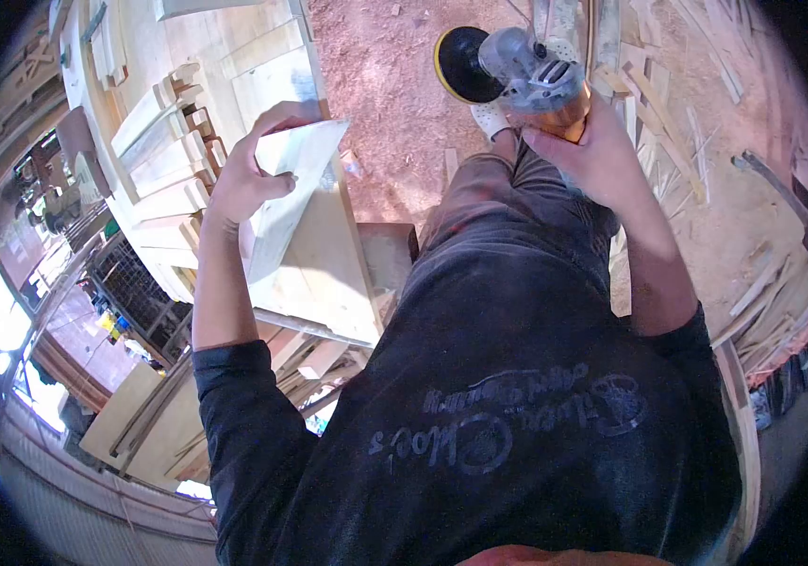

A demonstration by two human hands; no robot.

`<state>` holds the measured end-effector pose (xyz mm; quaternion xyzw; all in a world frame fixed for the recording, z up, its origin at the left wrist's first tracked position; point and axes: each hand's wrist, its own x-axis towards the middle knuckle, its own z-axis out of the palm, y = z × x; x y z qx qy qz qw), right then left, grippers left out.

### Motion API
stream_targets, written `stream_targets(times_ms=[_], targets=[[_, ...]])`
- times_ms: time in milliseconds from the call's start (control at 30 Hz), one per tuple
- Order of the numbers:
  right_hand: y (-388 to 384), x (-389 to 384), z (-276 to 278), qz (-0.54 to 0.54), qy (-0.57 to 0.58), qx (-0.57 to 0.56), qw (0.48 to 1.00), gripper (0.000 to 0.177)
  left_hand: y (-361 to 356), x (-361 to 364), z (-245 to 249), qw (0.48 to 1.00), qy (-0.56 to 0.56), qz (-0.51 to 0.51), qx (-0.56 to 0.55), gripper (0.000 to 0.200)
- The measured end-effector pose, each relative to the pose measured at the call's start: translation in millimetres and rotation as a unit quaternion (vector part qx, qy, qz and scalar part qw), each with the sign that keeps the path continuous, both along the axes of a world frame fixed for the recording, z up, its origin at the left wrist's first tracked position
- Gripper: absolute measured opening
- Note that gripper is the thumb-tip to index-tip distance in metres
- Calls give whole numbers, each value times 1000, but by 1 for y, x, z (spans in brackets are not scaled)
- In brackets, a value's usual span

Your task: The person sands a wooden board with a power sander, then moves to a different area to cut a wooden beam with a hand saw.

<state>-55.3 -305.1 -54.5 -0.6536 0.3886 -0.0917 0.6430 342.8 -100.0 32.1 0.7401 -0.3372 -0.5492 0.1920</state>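
Note:
My left hand grips a pale wooden board, thumb on its near face and fingers over the far edge. The board stands tilted over a wooden worktable. In my right hand is an angle sander, its orange body wrapped by the fingers. The sander's round black pad with a yellow rim faces left, apart from the board.
Several wooden pieces lie in a row on the table to the left. Sawdust covers the ground ahead. Wood offcuts and thin strips are scattered on the right. More timber sits beneath the table.

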Motion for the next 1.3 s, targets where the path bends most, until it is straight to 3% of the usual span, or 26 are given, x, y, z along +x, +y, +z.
stream_targets(times_ms=[33,133,233,367,400,500,567,633,667,700,767,867,1233,1300], targets=[[1,0,-3,7,6,-13,1000,45,1,0,-1,1000,19,6,0,89],[0,-2,-8,27,35,-45,998,46,10,-25,-7,996,-57,-38,-54,92],[-6,3,-3,50,-1,-4,999,47,10,-79,9,987,-157,11,19,95],[-17,17,13,102,70,39,992,58,50,-141,-33,903,-420,-36,-83,100],[-18,20,15,112,62,46,991,59,54,-153,-37,899,-418,-9,-133,98],[-20,26,15,142,54,75,986,61,73,-170,-63,856,-513,-27,-61,101],[-21,33,19,160,62,101,980,61,81,-164,-60,867,-489,-5,-92,100],[-25,43,22,231,78,45,969,60,88,-151,-51,883,-446,12,-149,97],[-27,43,16,270,69,3,960,59,88,-142,-46,881,-433,24,-188,72],[-27,44,12,307,59,-36,949,59,96,-133,-51,890,-412,86,-177,62],[-22,50,10,303,22,-5,953,61,109,-116,-63,896,-366,202,-151,44],[-21,58,4,328,16,-22,944,65,101,-104,-68,862,-429,157,-221,26],[6,79,14,382,77,-26,921,79,105,-102,-70,871,-433,152,-177,30],[3,85,13,332,58,-13,941,73,105,-100,-70,873,-430,146,-180,31]])
